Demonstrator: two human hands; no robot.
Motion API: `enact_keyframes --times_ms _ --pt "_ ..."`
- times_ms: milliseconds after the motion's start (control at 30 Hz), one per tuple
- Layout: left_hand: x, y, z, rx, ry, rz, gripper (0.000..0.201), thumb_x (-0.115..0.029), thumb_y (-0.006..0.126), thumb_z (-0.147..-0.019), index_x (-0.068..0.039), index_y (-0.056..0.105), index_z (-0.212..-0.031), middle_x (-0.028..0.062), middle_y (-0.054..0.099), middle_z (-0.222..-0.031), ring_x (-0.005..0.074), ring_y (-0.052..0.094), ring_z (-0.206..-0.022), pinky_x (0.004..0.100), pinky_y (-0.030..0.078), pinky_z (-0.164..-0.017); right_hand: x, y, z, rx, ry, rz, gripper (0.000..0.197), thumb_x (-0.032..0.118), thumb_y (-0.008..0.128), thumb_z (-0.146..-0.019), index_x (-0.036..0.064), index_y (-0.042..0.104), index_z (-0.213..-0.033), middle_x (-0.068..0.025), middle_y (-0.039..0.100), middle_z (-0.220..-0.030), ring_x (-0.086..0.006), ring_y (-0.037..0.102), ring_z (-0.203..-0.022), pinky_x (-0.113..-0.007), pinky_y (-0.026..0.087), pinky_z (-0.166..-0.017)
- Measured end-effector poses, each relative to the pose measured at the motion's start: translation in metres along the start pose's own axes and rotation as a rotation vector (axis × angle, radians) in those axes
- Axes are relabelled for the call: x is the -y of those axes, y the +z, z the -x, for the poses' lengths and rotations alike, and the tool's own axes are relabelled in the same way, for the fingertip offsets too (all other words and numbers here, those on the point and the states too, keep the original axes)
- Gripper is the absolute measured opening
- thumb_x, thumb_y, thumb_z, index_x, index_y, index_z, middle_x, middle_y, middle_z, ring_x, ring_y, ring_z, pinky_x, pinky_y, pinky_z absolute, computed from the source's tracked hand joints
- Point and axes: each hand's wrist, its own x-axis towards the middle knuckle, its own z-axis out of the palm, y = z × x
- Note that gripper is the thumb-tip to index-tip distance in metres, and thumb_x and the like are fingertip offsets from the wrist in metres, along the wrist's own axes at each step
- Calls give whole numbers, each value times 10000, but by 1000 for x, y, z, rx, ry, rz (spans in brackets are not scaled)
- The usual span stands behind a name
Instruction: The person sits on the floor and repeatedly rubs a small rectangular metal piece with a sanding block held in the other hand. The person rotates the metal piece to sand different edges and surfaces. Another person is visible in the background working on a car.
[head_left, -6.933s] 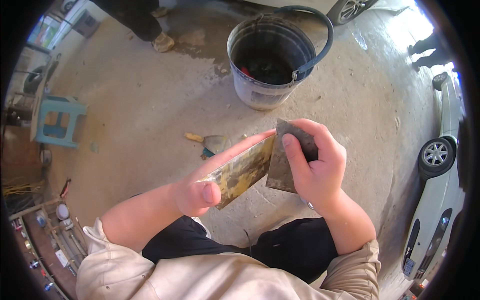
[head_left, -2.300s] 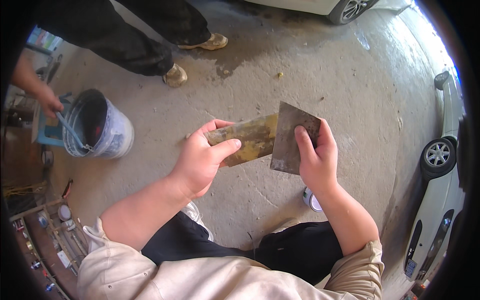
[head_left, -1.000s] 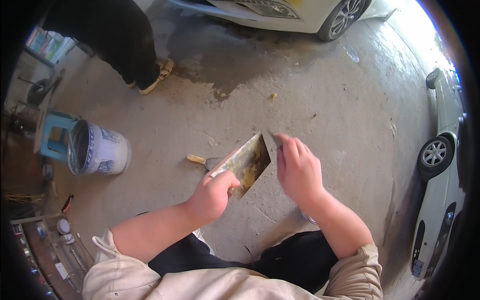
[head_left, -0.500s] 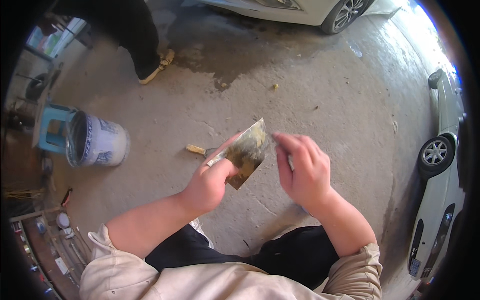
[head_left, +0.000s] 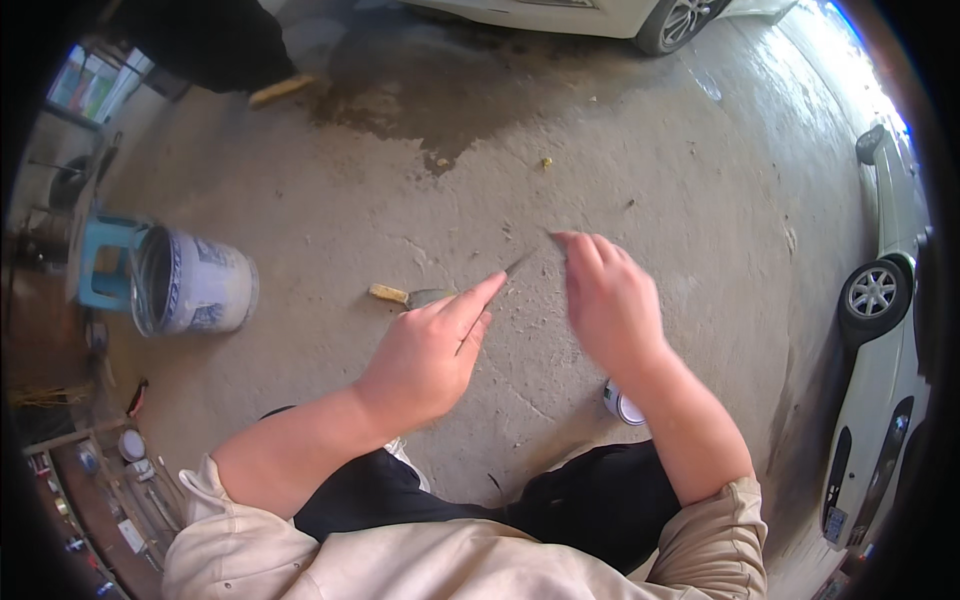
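Observation:
My left hand (head_left: 420, 350) is closed on a thin, stained metal plate (head_left: 519, 263), seen nearly edge-on, with only a dark corner showing past the fingertips. My right hand (head_left: 612, 295) is a short gap to its right, fingers pinched together. A small dark tip shows at those fingers, but I cannot make out what it belongs to. On the floor beyond my left wrist lies a scraper (head_left: 389, 293) with a pale wooden handle, its grey blade partly behind the hand. A small white can (head_left: 625, 404) stands beside my right forearm, partly covered by it.
A white and blue bucket (head_left: 212, 285) lies tilted beside a light blue stool (head_left: 105, 262) at the left. A tool tray (head_left: 100, 500) is at lower left. White cars stand at the far side (head_left: 560, 18) and right (head_left: 880, 400). A person's dark-clothed leg (head_left: 225, 50) is at upper left.
The metal plate has turned from showing its broad stained face to edge-on as my left hand rolled over. My right hand rose slightly. The can came into view, and the person's foot moved up and left.

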Motion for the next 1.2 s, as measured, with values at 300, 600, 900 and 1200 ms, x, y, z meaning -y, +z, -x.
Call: enact_keyframes --times_ms 300,600,900,1200 --pt "6 3 -2 -62 96 -90 432 -3 590 -946 -47 570 -1376 225 688 -1102 408 675 -958 432 559 -798 1 -4 3 -33 -32 -54 270 15 641 -842 56 647 -1109 -86 672 -891 -276 686 -840 -377 564 -667" --pt "-3 -9 -4 150 -341 388 370 -82 543 -1010 0 559 -1371 130 711 -1130 227 694 -975 350 540 -882 -9 2 2 82 70 19 214 77 576 -924 58 629 -1130 -89 678 -944 -279 682 -895 -382 570 -718" --pt "-2 -4 -2 38 -447 1177 450 -90 438 -1031 -11 476 -1472 89 596 -1350 140 546 -1229 281 410 -1075 26 -19 8 -138 -363 -244 337 10 645 -828 32 629 -1164 -83 650 -929 -255 646 -804 -341 545 -644" --pt "-22 -19 4 42 -423 1152 450 -102 447 -1038 -1 461 -1477 84 583 -1368 123 526 -1246 270 392 -1080 -22 -8 -2 -165 144 -123 210 21 630 -899 30 616 -1108 -136 666 -952 -335 664 -828 -406 541 -691"
